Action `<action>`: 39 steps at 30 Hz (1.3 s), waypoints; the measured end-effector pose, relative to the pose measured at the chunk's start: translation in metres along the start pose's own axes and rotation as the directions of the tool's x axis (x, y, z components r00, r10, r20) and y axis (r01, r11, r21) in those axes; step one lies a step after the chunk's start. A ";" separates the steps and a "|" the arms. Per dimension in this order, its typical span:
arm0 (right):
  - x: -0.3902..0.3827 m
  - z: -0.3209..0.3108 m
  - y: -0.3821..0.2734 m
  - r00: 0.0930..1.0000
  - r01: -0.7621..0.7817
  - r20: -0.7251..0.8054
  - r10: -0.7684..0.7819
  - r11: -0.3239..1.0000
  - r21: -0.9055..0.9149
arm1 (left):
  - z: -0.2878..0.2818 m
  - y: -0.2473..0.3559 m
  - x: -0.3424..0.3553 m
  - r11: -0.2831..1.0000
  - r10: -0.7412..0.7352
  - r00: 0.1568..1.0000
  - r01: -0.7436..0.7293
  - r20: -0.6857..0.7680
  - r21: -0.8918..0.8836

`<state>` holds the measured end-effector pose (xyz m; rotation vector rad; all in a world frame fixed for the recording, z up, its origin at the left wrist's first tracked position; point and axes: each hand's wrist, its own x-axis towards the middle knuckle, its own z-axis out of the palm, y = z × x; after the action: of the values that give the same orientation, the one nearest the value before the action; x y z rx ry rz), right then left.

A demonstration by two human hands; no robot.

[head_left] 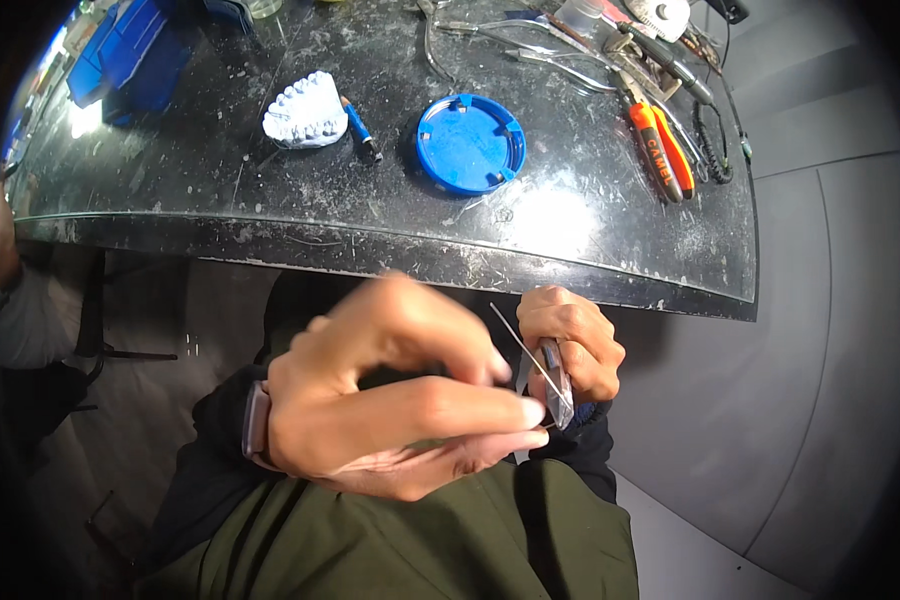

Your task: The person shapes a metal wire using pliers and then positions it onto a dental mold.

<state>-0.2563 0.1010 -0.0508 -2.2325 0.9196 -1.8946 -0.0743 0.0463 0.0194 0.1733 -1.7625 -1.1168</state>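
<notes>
The dark, scratched surface (300, 215) runs across the top of your view, dusted with white residue, and you are working below its front edge, over your lap. On it, well apart from your hands, sit a blue tray (120, 60) at the far left, a round blue lid (470, 143) near the middle, a white dental cast (306, 112) with a small blue pen (360, 130) just beside it, and orange-handled pliers (660, 150) among a cluster of other metal tools at the far right. Your left hand (390, 400) is the larger shape in front, its fingers drawn together and the fingertips pinched close on the lower end of the wire (530, 360). Your right hand (575, 350) is closed round a pair of pliers (555, 385), whose tip meets the wire near your left fingertips; whether the tip is clamped on it cannot be told. The wire is thin and rises slantwise up to the left from there. To do this well, you would likely want to keep the pliers steady and let the left thumb and finger do the pushing close to the tip, so the bend forms sharply at one spot. Brace your wrists against each other or your lap; a thin wire like this could spring or twist out of plane.
</notes>
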 end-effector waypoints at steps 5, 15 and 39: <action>-0.010 0.003 0.001 0.998 -0.053 0.049 0.044 0.977 0.206 | -0.018 0.002 0.005 0.974 -0.088 0.951 0.019 0.297 0.228; -0.014 0.012 -0.001 0.984 -0.110 0.176 0.038 0.901 0.421 | -0.015 -0.006 -0.004 0.968 -0.163 0.933 0.214 0.320 -0.133; 0.011 0.006 -0.030 0.851 -0.481 0.211 0.480 0.875 -0.051 | -0.028 -0.019 -0.014 0.856 -0.424 0.905 0.393 -0.022 -0.335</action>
<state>-0.2382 0.1180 -0.0298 -1.9101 1.2829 -1.3965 -0.0522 0.0270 -0.0022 0.4086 -1.4648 -1.6632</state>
